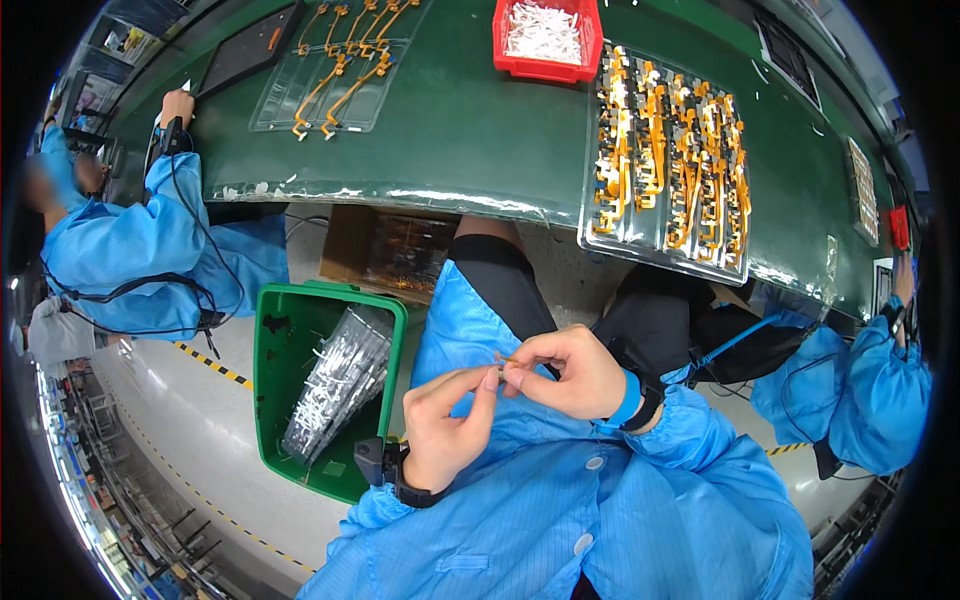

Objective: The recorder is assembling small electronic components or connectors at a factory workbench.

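Note:
Both hands meet above my lap, fingertips nearly touching. My left hand (448,418) is closed in a pinch of thumb and forefinger on a small orange flex cable (508,361). From the other side my right hand (574,372) pinches the same piece. Most of the cable is hidden by my fingers. Beyond my hands, a clear plastic tray (655,262) packed with rows of orange flex cables (655,140) overhangs the near table edge. Farther left, another clear tray (272,108) holds several such cables spread out.
On the green table (440,130) stands a red bin (545,70) of small white pieces. A green waste bin (399,340) with used clear trays stands on the floor at my left, near a cardboard box (345,245). Co-workers in blue smocks sit left (130,245) and right (880,390).

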`<state>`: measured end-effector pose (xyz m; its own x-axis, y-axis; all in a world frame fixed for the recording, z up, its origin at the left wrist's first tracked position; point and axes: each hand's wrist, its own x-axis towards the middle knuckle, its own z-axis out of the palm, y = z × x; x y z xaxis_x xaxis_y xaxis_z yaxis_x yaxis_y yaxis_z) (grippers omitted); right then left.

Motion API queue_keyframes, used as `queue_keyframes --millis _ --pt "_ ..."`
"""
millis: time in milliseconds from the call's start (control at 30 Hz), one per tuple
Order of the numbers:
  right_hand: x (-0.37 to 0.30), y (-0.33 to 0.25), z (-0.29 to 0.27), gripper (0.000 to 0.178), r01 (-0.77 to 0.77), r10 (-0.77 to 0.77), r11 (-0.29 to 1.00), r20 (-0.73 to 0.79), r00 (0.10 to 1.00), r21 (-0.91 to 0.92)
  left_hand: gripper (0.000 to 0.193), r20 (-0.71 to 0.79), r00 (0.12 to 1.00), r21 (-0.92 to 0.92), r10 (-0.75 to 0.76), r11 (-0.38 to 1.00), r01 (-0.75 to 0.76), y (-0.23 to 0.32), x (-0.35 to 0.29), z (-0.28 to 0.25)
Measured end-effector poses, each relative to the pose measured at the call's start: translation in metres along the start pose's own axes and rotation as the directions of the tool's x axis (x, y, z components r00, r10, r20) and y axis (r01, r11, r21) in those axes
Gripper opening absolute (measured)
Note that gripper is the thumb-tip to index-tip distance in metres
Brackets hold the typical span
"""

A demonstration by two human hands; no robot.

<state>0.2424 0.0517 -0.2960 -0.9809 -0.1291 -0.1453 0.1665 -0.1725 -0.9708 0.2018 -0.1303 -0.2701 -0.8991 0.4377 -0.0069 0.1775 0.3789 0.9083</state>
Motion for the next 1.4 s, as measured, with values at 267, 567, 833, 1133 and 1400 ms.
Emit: queue_keyframes --millis 267,567,833,1133,1400 --pt "-0.004 -0.001 0.008 0.013 -0.033 0.033 0.999 -0.03 0.999 0.008 0.007 -0.032 0.999 -0.048 -0.019 0.999 0.018 -0.002 -0.004 0.002" --pt "-0.007 -0.011 0.006 0.014 0.046 -0.05 0.998 -0.086 0.995 -0.053 0.015 -0.168 0.96 0.054 0.224 0.974 -0.218 -0.008 -0.002 0.014" --pt "-0.008 -0.009 0.002 0.015 0.15 -0.153 0.975 -0.007 0.988 -0.166 0.013 -0.111 0.956 0.091 0.271 0.961 -0.262 -0.006 -0.004 0.01" --pt "-0.008 -0.006 0.006 0.012 0.072 -0.081 0.99 -0.073 0.994 -0.125 0.015 -0.126 0.907 0.293 0.402 0.889 -0.353 -0.007 -0.009 0.01" --pt "-0.009 -0.007 0.008 0.012 0.186 -0.213 0.934 -0.059 0.975 -0.307 0.02 -0.014 0.873 0.379 0.488 0.81 -0.447 -0.009 -0.007 0.007"
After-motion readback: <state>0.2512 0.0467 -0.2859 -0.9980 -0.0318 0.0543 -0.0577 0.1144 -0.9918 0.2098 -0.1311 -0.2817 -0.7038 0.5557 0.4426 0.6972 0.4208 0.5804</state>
